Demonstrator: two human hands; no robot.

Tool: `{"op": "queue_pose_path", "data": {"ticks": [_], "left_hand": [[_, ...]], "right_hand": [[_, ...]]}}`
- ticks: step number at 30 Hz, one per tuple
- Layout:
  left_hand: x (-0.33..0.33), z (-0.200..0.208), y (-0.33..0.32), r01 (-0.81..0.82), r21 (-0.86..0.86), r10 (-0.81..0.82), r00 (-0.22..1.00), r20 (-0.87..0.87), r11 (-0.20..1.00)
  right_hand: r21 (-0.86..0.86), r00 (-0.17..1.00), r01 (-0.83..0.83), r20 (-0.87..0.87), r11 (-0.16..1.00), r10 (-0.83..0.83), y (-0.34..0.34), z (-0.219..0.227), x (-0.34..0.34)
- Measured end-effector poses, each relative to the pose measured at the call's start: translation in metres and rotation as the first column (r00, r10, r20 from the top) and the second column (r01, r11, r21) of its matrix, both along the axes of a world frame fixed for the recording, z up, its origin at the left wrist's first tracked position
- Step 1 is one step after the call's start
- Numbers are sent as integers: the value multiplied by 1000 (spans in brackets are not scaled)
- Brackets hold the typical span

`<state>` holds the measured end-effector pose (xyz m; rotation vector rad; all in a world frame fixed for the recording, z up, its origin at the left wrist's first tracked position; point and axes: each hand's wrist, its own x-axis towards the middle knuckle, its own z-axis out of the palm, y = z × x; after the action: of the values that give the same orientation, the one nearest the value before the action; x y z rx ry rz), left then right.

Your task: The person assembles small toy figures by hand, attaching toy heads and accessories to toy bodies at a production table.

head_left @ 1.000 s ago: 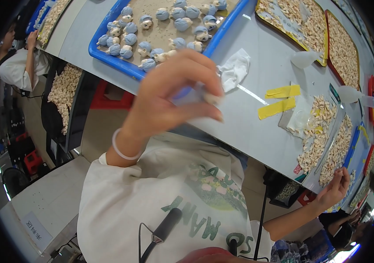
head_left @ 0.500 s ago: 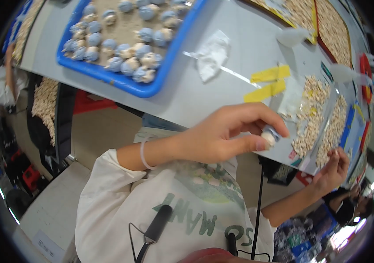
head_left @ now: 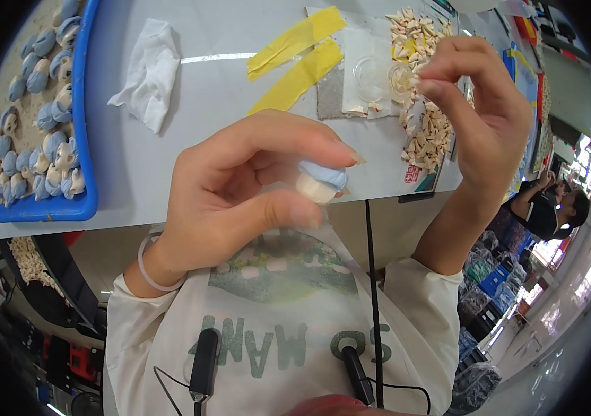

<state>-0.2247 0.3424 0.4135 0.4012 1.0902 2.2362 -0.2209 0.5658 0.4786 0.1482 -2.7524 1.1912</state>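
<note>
Between the thumb and fingers of my left hand [head_left: 219,187] is a small doll head [head_left: 322,182], cream below with a pale blue cap-like top. My right hand [head_left: 479,104] is raised over the table's right side, thumb and forefinger pinched together at the edge of a small clear round dish [head_left: 401,78]. Anything in that pinch is too small to make out. Around and below these fingertips lies a heap of small pointed cream pieces with dark red marks [head_left: 430,135]. A white sheet [head_left: 364,59] on a grey board lies beside the dish.
On the left stands a blue-rimmed tray [head_left: 82,139] holding several similar blue-and-cream heads. A crumpled white tissue [head_left: 151,76] and two yellow tape strips [head_left: 299,73] lie on the table. A black cable [head_left: 373,291] hangs before me. Another person [head_left: 548,208] is at the far right.
My view has swung to the right. My left hand still holds the doll head, now more upright. My right hand has risen from the table's right edge and now pinches beside the clear dish.
</note>
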Motion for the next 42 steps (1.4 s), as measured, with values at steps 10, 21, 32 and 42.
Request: {"op": "queue_pose_path", "data": {"ticks": [10, 21, 32, 42], "left_hand": [[-3, -1, 0, 36, 33, -36, 999, 9, 999], [-4, -1, -1, -19, 45, 15, 996, 88, 999], [-6, -4, -2, -113, -143, 36, 890, -454, 983], [5, 1, -1, -227, -189, 122, 885, -449, 955]], "right_hand": [[226, 995, -93, 0, 970, 95, -2, -3, -14], [-390, 992, -85, -120, 917, 41, -39, -5, 30], [-499, 989, 43, -103, 866, -108, -69, -22, 55], [-523, 979, 42, -149, 851, -140, -79, -38, 60]]}}
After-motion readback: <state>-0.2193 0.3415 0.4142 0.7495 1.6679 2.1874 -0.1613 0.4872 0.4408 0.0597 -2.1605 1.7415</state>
